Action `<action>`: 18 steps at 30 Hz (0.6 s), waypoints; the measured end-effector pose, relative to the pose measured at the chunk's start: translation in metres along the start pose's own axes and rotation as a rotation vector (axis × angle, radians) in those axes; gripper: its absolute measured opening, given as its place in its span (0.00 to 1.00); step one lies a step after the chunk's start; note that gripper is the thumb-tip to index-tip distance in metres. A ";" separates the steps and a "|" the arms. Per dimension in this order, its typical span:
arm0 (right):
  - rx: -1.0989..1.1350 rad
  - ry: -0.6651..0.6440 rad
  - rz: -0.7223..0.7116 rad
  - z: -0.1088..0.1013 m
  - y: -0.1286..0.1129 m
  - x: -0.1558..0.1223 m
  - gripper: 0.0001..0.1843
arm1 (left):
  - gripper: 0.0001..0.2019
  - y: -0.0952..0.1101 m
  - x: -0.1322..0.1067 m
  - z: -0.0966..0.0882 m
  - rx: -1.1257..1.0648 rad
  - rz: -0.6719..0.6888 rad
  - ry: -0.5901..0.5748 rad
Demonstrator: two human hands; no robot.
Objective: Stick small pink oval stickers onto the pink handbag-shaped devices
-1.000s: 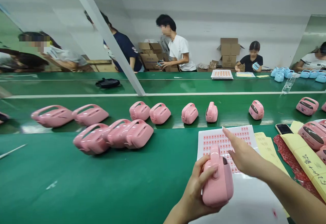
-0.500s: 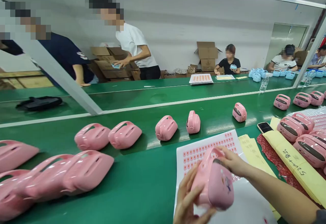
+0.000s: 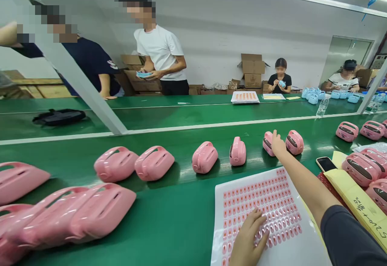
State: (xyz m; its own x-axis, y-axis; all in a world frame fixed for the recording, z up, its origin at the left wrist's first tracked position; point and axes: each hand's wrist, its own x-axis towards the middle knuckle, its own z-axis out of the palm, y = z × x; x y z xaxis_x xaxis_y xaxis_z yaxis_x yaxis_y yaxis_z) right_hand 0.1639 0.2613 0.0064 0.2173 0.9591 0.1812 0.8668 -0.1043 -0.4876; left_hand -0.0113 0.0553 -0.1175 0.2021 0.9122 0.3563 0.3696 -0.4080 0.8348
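Note:
Across the sheet, my right hand (image 3: 278,145) is at a pink plastic case with a carry handle (image 3: 267,143) on the green belt. Its index finger points up, and its other fingers are partly hidden against the case's right side. My left hand (image 3: 249,237) lies with fingers apart on a white sheet of small pink oval stickers (image 3: 236,205), touching the sticker rows and holding nothing visible. Just right of my right hand stands another pink case with a dark oval window (image 3: 294,142).
Several pink cases (image 3: 155,162) line the green belt (image 3: 181,137); more crowd the left front (image 3: 102,205). To the right are a phone (image 3: 325,164), yellow paper (image 3: 356,197) and more pink cases (image 3: 361,167). A slanted white post (image 3: 78,64) rises left. Co-workers are behind the far belt.
The pink case has gone from both hands above the sheet to the belt, carried by my right hand. My left hand has let go and come down on the stickers. The view has shifted slightly.

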 end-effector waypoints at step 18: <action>0.723 -0.323 -0.042 0.028 -0.093 -0.066 0.38 | 0.20 0.014 0.020 -0.022 -0.732 -0.459 0.133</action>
State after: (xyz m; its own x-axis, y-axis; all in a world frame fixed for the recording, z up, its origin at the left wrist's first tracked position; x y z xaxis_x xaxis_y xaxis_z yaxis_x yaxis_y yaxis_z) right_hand 0.0566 0.2151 0.0162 -0.0460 0.9989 0.0093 0.3409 0.0245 -0.9398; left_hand -0.0223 0.0689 -0.0892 0.0517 0.9959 -0.0737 -0.2959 0.0858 0.9514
